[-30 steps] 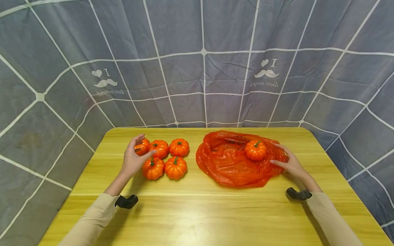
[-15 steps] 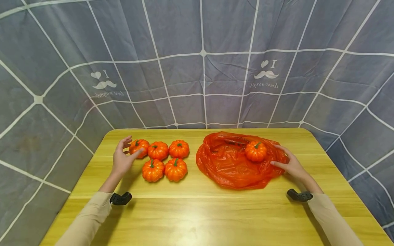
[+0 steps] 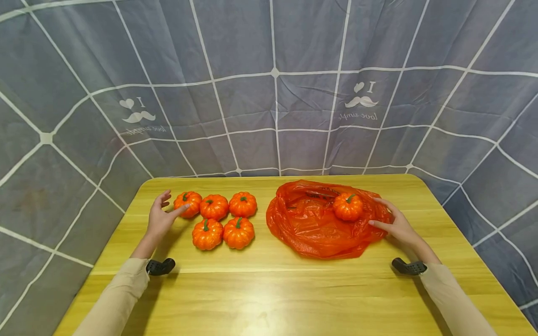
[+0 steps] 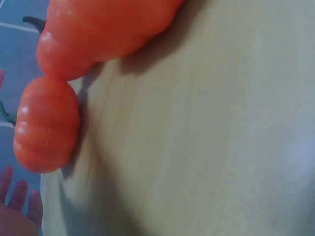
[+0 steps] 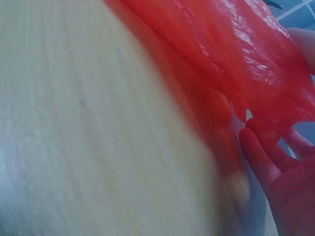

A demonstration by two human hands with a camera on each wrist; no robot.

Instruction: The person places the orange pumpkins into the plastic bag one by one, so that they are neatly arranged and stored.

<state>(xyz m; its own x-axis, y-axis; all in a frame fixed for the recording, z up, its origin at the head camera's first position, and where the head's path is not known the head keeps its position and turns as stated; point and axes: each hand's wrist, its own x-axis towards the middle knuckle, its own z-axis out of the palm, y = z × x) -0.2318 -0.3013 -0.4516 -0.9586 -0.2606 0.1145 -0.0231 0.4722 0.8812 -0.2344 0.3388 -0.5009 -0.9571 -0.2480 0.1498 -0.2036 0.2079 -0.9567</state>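
Observation:
In the head view my left hand (image 3: pixel 160 221) is beside the leftmost orange pumpkin (image 3: pixel 187 204), its fingers extended and holding nothing. The thumb overlaps that pumpkin's edge from this angle; contact is unclear. Several more small pumpkins (image 3: pixel 214 206) with green stems stand close by in two rows. My right hand (image 3: pixel 399 227) lies at the right edge of a thin red plastic bag (image 3: pixel 315 233), thumb and forefinger spread apart on it. In the right wrist view, plastic (image 5: pixel 246 44) drapes over some of the fingers, hiding them partly. Another pumpkin (image 3: pixel 348 206) sits within the spread bag.
The wooden table (image 3: pixel 260 294) extends toward the front. A grey curtain (image 3: pixel 244 102) with white lines hangs behind it and along both sides. Each wrist wears a black camera mount (image 3: pixel 161 267).
My left hand has moved left, away from the pumpkin group, uncovering the leftmost pumpkin. The right hand and the bag stay in place. The head view has shifted slightly.

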